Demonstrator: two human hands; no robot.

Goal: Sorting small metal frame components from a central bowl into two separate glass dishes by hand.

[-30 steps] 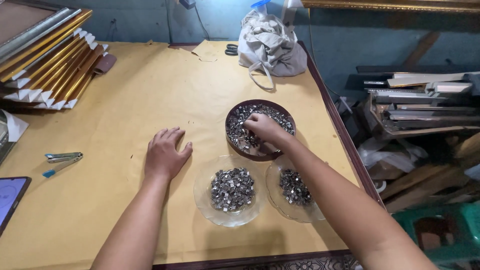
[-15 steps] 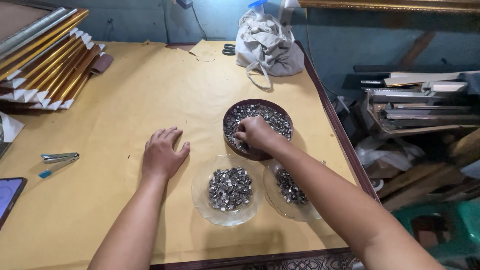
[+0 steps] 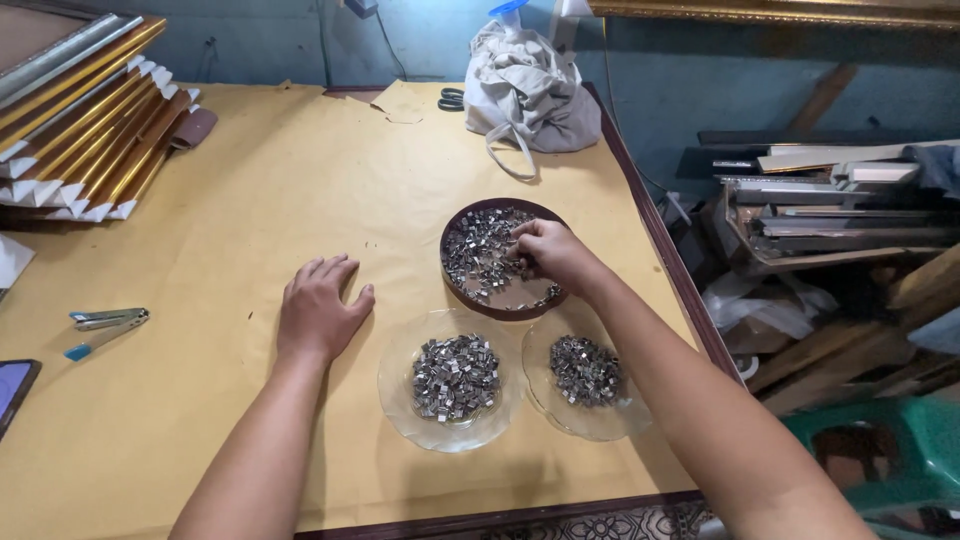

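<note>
Reaching into the round brown dish (image 3: 500, 300), my right hand (image 3: 548, 252) has its fingers curled down among the small metal clips (image 3: 475, 262); I cannot tell whether that grip is closed on a clip or only raking through them, since the fingertips are buried. My left hand (image 3: 318, 312) lies flat and open on the bench (image 3: 250, 200), palm down, holding nothing, just left of the dishes.

The brown dish sits toward the right edge of the bench, about midway along it. Nearer the front edge stand two clear glass plates, the left glass plate (image 3: 400, 400) and the right glass plate (image 3: 610, 425), each with its own heap of the same clips, rims close together.

I judge the clips light, stiff and slick, with sharp folded edges; they look likely to tangle and come up in clumps, so a fingertip pinch on one piece at the top of the pile suits them best. The glass plates are fragile and would slide easily on the paper.

Yellow-brown paper covers the bench. A stack of gilt frame mouldings (image 3: 80, 110) fills the far left corner, a bundled grey cloth bag (image 3: 525, 85) sits at the far edge, and a stapler-like tool (image 3: 105, 320) lies near the left edge. Timber offcuts (image 3: 820, 200) are piled to the right, off the bench.
</note>
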